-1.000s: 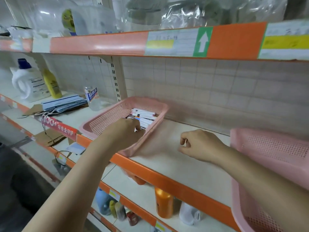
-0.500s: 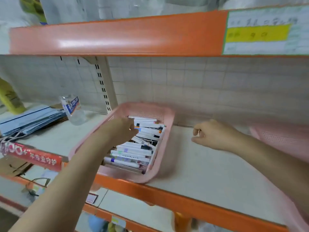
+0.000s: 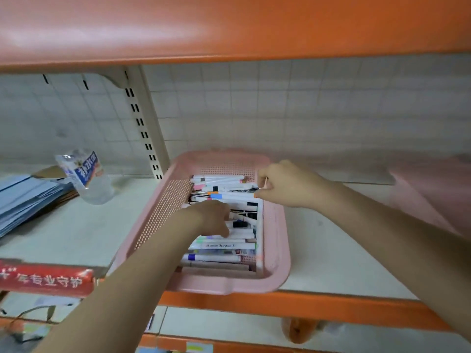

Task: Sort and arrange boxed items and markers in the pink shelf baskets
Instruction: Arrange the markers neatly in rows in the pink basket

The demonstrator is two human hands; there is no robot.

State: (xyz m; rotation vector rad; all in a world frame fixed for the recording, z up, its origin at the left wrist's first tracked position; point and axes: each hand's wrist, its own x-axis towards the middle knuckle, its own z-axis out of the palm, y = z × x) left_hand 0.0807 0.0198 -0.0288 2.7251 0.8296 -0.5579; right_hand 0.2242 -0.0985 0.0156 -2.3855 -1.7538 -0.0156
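A pink perforated basket (image 3: pixel 276 250) stands on the white shelf board, filled with several white markers (image 3: pixel 221 245) with coloured caps, lying crosswise. My left hand (image 3: pixel 212 216) reaches into the middle of the basket, its fingers curled down onto the markers; whether they grip one is hidden. My right hand (image 3: pixel 288 184) is at the basket's far right rim and pinches the end of a white marker with an orange tip (image 3: pixel 237 195). No boxed items are in sight.
A second pink basket (image 3: pixel 433 189) shows blurred at the right edge. At the left are a plastic water bottle (image 3: pixel 86 177) and a stack of blue-grey paper packs (image 3: pixel 25 197). The orange upper shelf (image 3: pixel 229 26) hangs low overhead. A slotted upright (image 3: pixel 145 123) stands behind the basket.
The view has closed in on the basket. My right hand moved left from the bare shelf to the basket's rim and took a marker end. My left hand went deeper into the markers.
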